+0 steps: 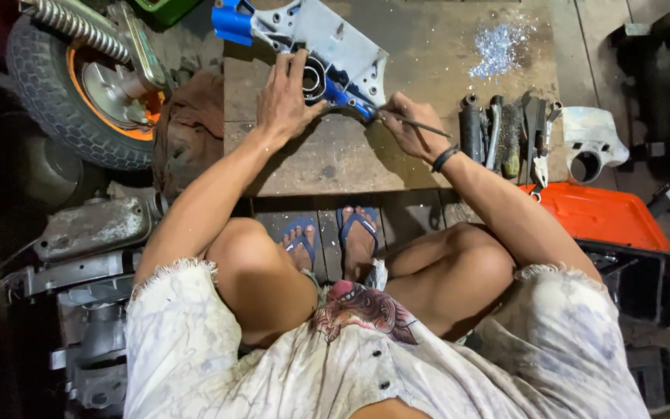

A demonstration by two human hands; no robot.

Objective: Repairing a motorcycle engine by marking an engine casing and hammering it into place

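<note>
Your left hand (284, 97) is lying flat on the grey and blue metal part (319, 50) that sits at the far edge of the wooden tabletop (335, 159). The fingers are spread out, pressing down next to the round opening in the part, so that grip is apart, not wrapped around anything. Your right hand (409, 124) is pinched together on a thin metal tool (420, 126), held kind of like a pen. The tip of the tool is right up against the blue edge of the part near the bottom corner, and the handle end sticks out toward your wrist, where there's a black band (445, 157).

Just to the right of that hand there's a row of dark hand tools (502, 136) lined up on the tabletop, and past them a white housing piece (592, 140) with a round hole in it. A pile of shiny metal shavings (498, 46) sits further back on the wood. An orange tray (602, 217) is down by your right knee.

On your left there's a wheel (79, 93) with an orange rim and a coil spring over it, a brown rag (188, 132) beside it, and a grey engine block (91, 233) lower down. Your feet in blue flip-flops (331, 233) are tucked under the tabletop edge.
</note>
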